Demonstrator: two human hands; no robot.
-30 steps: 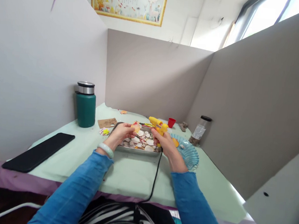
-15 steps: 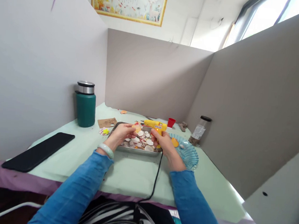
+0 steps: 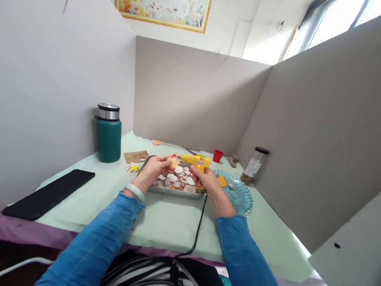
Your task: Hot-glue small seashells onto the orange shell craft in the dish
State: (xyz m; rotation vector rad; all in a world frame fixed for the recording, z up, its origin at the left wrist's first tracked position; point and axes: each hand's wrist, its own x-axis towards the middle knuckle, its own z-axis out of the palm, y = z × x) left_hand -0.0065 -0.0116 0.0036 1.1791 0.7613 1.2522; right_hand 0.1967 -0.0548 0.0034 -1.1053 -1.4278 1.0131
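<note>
Between the fingertips of my left hand [image 3: 156, 167] is a small orange-yellow shell [image 3: 174, 161] with a bit of red on its top edge. My right hand [image 3: 209, 179] grips a yellow hot glue gun [image 3: 195, 160] by its handle, a small light glowing on its side. The gun's nozzle points left and is at the shell; whether it touches I cannot tell. Beneath both hands lies a metal tray [image 3: 176, 193] holding many white and brown shells [image 3: 172, 178]. A black cord [image 3: 200, 224] hangs from the gun's handle toward my lap.
To the right sits a blue scalloped plate [image 3: 244, 199] with an orange shell [image 3: 222, 181]. Behind stand a red cup [image 3: 218, 156] and a black-lidded jar [image 3: 255, 166]. On the left are a green bottle [image 3: 108, 136], a black flat object [image 3: 51, 193] and a brown card [image 3: 136, 156]. Grey partitions [image 3: 198, 94] enclose the table.
The glue gun has shifted slightly left, bringing its nozzle nearer the shell. My left hand keeps hold of the shell with little movement.
</note>
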